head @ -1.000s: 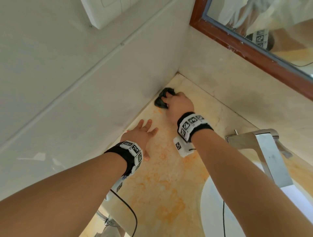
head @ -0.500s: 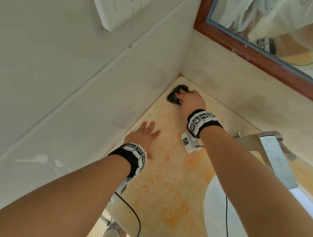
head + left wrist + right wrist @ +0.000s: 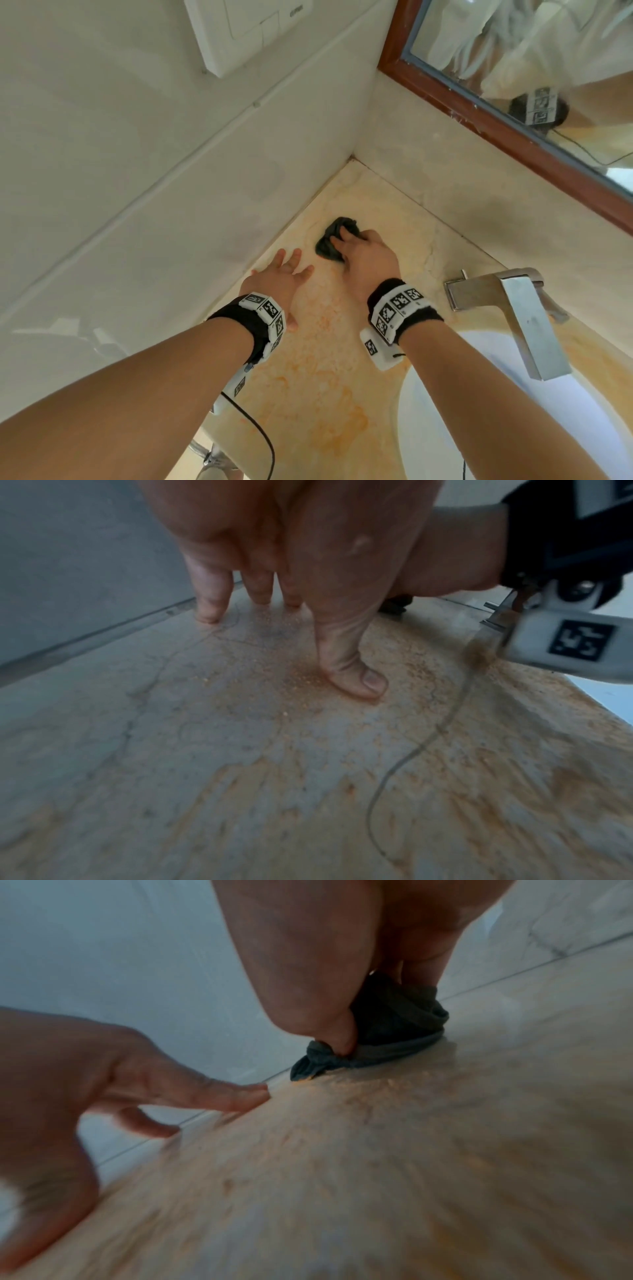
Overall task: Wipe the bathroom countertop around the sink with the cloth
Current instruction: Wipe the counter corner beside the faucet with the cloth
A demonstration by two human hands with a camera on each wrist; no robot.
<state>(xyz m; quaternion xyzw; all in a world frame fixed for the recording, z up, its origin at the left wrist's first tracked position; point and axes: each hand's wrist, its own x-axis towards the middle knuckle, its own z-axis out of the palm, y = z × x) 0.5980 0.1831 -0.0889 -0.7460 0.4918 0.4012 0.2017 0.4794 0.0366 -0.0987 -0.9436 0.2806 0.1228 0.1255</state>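
Cloth (image 3: pixel 330 245), a dark bunched rag, lies on the beige marble counter (image 3: pixel 342 394) near the wall corner, pinched under the right hand (image 3: pixel 366 257). Beside the cloth, the left hand (image 3: pixel 277 277) rests with fingers (image 3: pixel 209 599) spread, directly in the wiping path; orange powder (image 3: pixel 301 677) may smear around it unwiped.
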